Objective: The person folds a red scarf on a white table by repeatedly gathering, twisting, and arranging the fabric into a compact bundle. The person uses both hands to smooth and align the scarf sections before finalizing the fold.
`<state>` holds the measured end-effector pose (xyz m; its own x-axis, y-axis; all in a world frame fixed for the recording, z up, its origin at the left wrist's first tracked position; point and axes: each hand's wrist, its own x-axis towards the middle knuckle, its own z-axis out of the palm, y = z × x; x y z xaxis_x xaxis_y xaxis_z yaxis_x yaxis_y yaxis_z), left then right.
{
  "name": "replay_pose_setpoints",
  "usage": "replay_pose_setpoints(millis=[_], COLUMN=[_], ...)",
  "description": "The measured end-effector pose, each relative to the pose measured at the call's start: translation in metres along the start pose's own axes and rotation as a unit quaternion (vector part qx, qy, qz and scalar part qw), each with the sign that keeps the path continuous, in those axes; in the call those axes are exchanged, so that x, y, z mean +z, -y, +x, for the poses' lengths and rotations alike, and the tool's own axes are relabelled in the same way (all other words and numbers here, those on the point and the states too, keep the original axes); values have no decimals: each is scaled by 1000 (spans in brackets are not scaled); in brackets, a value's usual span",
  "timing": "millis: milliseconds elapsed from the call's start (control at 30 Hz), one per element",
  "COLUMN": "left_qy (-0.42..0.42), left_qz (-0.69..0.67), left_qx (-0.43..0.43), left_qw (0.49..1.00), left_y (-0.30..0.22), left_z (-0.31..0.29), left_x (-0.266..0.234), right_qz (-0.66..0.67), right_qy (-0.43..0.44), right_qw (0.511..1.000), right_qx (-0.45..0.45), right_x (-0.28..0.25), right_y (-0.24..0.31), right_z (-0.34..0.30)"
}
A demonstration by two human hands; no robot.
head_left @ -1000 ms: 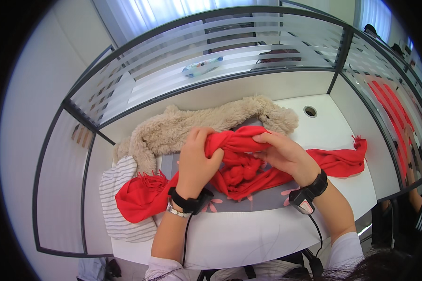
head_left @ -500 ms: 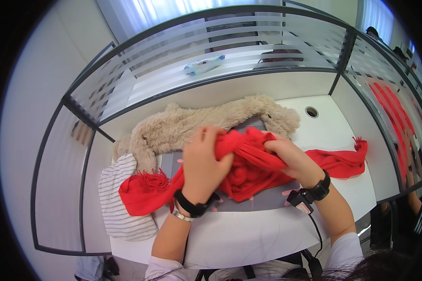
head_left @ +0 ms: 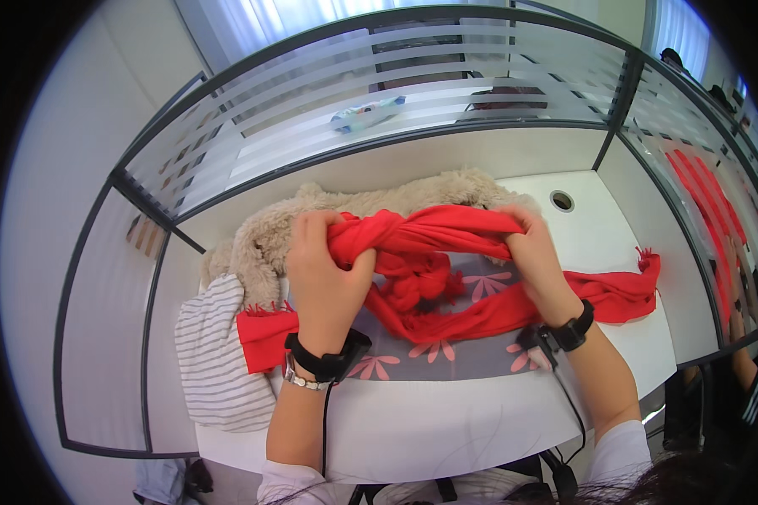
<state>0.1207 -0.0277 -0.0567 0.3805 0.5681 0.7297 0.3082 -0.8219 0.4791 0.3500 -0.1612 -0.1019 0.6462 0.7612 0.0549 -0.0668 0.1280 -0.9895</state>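
The left hand point(head_left: 327, 282) is curled around the twisted loop of a red fringed scarf point(head_left: 455, 227); the right hand point(head_left: 541, 259) grips the loop's other side. The scarf lies partly on a grey flower-patterned mat point(head_left: 400, 364) atop the bench point(head_left: 455, 412).

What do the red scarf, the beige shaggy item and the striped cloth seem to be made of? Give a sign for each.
Red scarf: soft matte textile, fibre unclear; it twists into folds and ends in fringe.
Beige shaggy item: matte, likely faux fur; tufted pile.
Striped cloth: matte, perhaps cotton fabric; its edges rumple softly.
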Motion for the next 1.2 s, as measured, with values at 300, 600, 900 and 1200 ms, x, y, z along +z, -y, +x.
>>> replay_pose_setpoints(millis=[300, 600, 900, 1200], left_qy=[-54, -18, 447, 417], left_qz=[78, 15, -170, -42], left_qx=[-14, -93, -7, -41], left_qw=[995, 995, 878, 907], left_y=[50, 67, 37, 14], left_z=[7, 0, 16, 1], left_x=[-10, -9, -55, -59], right_qz=[191, -358, 286, -107], right_qy=[301, 331, 319, 302], right_qw=[906, 873, 873, 946], right_qx=[229, 2, 234, 57], right_x=[33, 17, 11, 23], right_y=[46, 65, 19, 58], right_z=[-50, -46, -25, -62])
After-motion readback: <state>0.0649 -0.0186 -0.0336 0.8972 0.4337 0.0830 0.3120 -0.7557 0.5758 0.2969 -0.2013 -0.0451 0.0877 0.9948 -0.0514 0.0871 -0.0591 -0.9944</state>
